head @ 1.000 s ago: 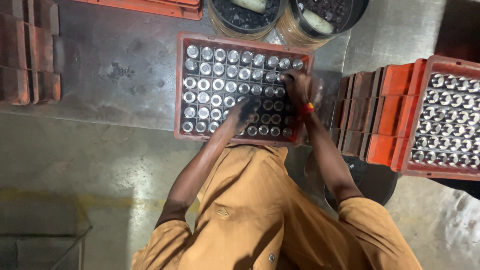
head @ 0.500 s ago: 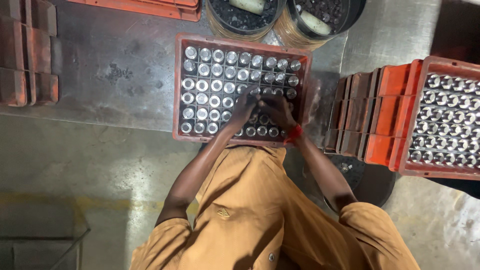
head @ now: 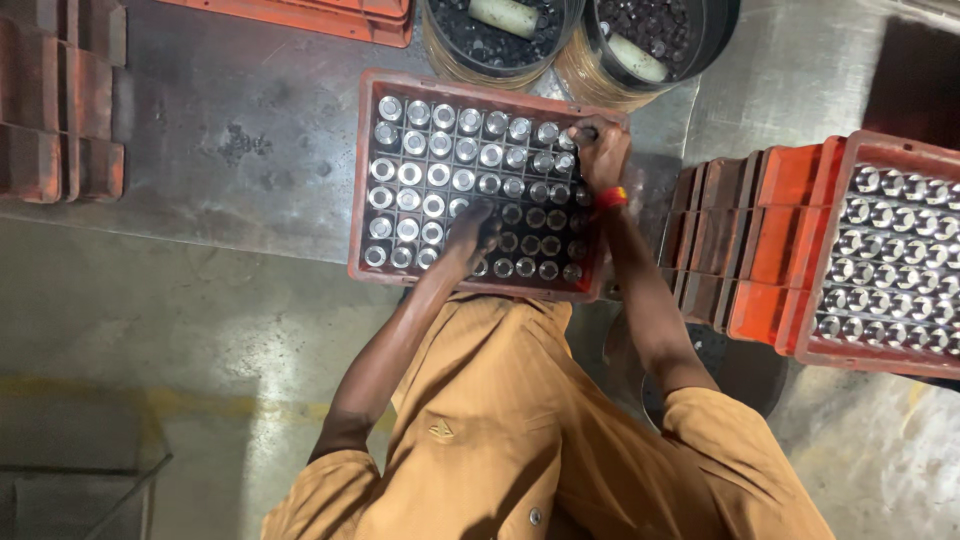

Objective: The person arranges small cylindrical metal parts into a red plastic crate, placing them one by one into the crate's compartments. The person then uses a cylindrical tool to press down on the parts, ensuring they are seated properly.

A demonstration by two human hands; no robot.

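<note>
— Where are the hands sitting?

— Both are working inside the crate (head: 362, 170) in the middle of the floor (head: 190, 330). The left hand (head: 470, 232) is resting on the cylinders (head: 430, 150) near the crate's front edge, fingers curled down over the tops — whether they are pinching one, I cannot tell.

— And the right hand (head: 600, 150)?

— It is reaching to the crate's far right corner, fingers bunched narrow on a cylinder there, though the grip itself is hidden. A red band (head: 610, 197) is sitting on that wrist.

— How is the crate looking?

— Shiny tops are filling the left rows; the ones toward the right side are showing darker.

— What is lying around it?

— Two buckets (head: 500, 45) are standing just past the far edge, each holding dark bits and a pale roll. A second crate (head: 890, 260), full of cylinders, is sitting at the right, with empty crates (head: 740, 230) stacked beside it. More stacked crates (head: 60, 100) are standing at the far left.
</note>
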